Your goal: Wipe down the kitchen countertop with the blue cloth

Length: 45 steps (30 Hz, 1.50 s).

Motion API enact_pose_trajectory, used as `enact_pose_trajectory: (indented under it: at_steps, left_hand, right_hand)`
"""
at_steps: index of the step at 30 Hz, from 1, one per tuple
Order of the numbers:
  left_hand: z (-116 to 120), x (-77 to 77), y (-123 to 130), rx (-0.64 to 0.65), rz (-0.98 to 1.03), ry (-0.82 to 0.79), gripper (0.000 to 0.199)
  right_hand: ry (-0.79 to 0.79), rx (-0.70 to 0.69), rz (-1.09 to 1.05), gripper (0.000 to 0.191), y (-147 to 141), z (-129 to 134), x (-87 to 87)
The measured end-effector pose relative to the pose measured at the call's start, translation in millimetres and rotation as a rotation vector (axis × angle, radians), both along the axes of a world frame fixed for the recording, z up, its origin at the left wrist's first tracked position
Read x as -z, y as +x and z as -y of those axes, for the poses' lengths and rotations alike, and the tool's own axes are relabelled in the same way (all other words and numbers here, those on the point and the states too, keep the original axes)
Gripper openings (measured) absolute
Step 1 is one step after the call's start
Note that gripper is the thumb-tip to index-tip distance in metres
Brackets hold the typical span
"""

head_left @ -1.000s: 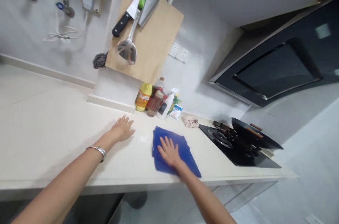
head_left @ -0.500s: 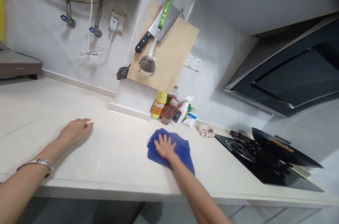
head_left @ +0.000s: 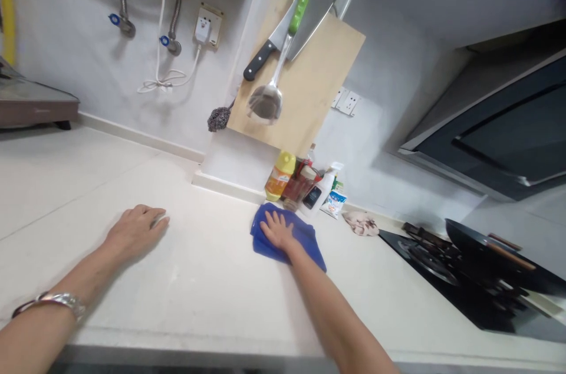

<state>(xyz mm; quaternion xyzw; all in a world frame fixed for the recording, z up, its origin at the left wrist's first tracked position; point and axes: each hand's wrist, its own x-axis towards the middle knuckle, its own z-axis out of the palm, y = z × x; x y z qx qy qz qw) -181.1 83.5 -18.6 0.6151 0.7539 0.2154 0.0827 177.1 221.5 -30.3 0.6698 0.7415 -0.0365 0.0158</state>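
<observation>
Near the back edge of the table (head_left: pixel 198 303), the blue cloth (head_left: pixel 306 237) looked light, limp and best taken by a free corner, lying beneath the right hand (head_left: pixel 277 230), flat, fingers spread, gripping nothing, while the half-open left hand (head_left: pixel 137 229) showed nothing held.

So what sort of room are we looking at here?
Almost certainly a kitchen: a black hob with a wok on it, a cutting board hung on the wall beside a ladle and knife, and bottles along the back of the pale counter.
</observation>
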Motion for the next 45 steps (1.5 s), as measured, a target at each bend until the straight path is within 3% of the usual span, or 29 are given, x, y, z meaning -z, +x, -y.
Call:
enact_pose_trajectory:
  at_steps: [8, 14, 18, 25, 34, 40, 45]
  left_hand:
    - [-2, -0.2, -2, -0.021, 0.016, 0.013, 0.051]
    - [-3, 0.1, -6, -0.003, 0.015, 0.071, 0.048]
    - [-2, 1.0, -6, 0.01, 0.005, 0.103, 0.05]
    - [-3, 5.8, -7, 0.016, -0.035, 0.16, 0.052]
    - [4, 11.9, -3, 0.038, -0.102, 0.21, 0.053]
    - [10, 1.4, -18, 0.114, -0.164, 0.16, 0.05]
    - [20, -2.3, -55, 0.02, -0.182, 0.066, 0.064]
  right_hand:
    - [0.014, 0.019, -0.024, 0.069, 1, -30, 0.5]
    - [0.025, -0.02, -0.037, 0.068, 4, -22, -2.3]
    - [0.026, -0.076, -0.016, 0.066, 9, 8, -1.8]
    - [0.035, -0.273, -0.002, 0.064, 19, 89, -5.3]
    - [0.052, -0.5, 0.004, 0.064, 5, 182, -11.5]
    - [0.006, -0.64, -0.03, 0.065, -27, 199, -16.9]
    - [-0.035, -0.817, -0.047, 0.066, -77, 193, -22.7]
